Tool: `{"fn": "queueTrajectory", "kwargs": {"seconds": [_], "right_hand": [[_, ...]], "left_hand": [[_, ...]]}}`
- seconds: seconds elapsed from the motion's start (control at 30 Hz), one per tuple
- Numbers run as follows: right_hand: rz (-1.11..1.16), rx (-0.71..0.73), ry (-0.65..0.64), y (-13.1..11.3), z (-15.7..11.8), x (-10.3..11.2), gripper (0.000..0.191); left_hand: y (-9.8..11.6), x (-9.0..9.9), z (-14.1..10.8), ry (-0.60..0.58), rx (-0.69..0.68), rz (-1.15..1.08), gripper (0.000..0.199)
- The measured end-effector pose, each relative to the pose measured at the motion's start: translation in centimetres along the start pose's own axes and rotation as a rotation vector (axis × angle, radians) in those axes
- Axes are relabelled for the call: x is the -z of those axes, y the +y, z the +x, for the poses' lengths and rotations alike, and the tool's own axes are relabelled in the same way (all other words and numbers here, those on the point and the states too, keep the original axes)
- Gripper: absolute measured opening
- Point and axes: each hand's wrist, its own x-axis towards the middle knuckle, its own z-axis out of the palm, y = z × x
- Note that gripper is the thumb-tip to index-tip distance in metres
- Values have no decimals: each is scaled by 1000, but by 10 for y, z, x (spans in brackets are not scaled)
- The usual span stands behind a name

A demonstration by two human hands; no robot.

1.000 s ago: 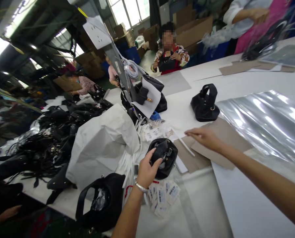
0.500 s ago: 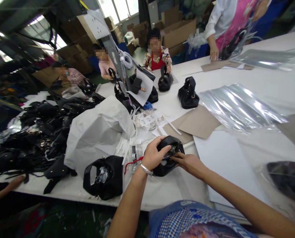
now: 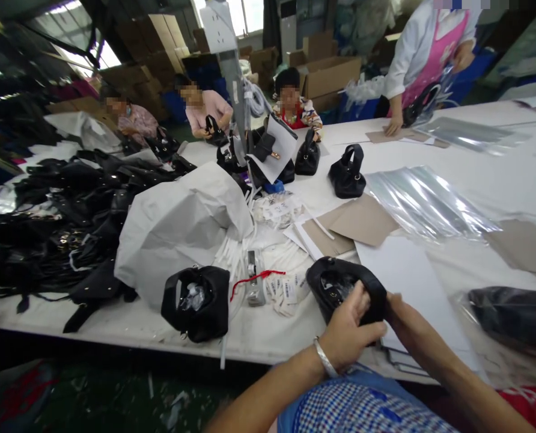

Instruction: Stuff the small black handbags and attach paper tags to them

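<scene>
A black handbag [image 3: 324, 291] is tilted toward me at the table's front edge, its mouth and a zip or clasp inside showing. My left hand [image 3: 351, 331], with a silver bracelet on the wrist, has its fingers curled at the bag's handle and opening. On the bag's right side my right hand [image 3: 395, 310] grips it, with most of its fingers hidden behind the bag. Left of it stands another black handbag [image 3: 214, 300], open and with clear plastic stuffed inside. Between the two bags lie a red cord [image 3: 259, 276] and paper labels [image 3: 288, 291].
A pile of black bags [image 3: 83, 210] covers the left, beside a large white sheet [image 3: 173, 210]. Brown cards [image 3: 362, 219], white paper [image 3: 398, 270] and clear plastic sleeves [image 3: 430, 198] lie to the right. A metal post [image 3: 234, 90] rises mid-table. Several co-workers sit or stand across.
Both hands and the handbag have moved right and nearer to me. My left hand has shifted over the handle, and the red cord and labels are now uncovered. The view has turned slightly.
</scene>
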Motion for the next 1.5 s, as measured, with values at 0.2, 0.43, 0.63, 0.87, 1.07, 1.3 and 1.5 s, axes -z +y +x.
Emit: {"fn": "queueTrajectory", "kwargs": {"seconds": [0.2, 0.43, 0.63, 0.87, 1.07, 1.3, 1.5], "right_hand": [[-45, -155, 141, -10, -8, -18, 42], [-426, -195, 255, -35, -34, -32, 40], [-564, -184, 103, -18, -47, -65, 44], [-469, -165, 50, -13, -70, -83, 43], [-553, -185, -170, -14, -101, -89, 48], [-603, -158, -112, -24, -95, -84, 35], [-614, -132, -143, -31, -84, -87, 34]], "left_hand": [[-32, 46, -37, 44, 90, 284, 45], [-54, 185, -66, 541, 209, 614, 22], [-54, 239, -21, 390, 187, 1293, 19], [-82, 238, 44, 161, 310, 1570, 23], [-89, 243, 69, 41, 383, 1662, 17], [-74, 254, 77, 24, 359, 1656, 24], [-86, 246, 103, 43, 333, 1616, 27]]}}
